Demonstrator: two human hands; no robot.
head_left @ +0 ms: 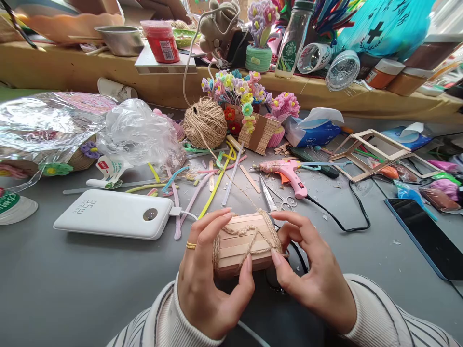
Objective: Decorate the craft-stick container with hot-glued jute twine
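Between my two hands is a small round container covered in wooden craft sticks (238, 241), lying on its side. Jute twine (267, 229) circles both its ends and crosses its face in a zigzag. My left hand (213, 270) grips the left end, thumb on the near side and fingers over the top. My right hand (311, 265) holds the right end, with thumb and fingertips at the twine there. A strand runs from the container up to the ball of jute twine (205, 123). The underside of the container is hidden.
A pink hot glue gun (285, 173) lies beyond my hands, with scissors (268, 193) beside it. The white power bank (114, 213) is at left, a phone (428, 236) at right. Pipe cleaners (217, 185), a wooden stick frame (376, 149) and yarn flowers (238, 89) lie farther back.
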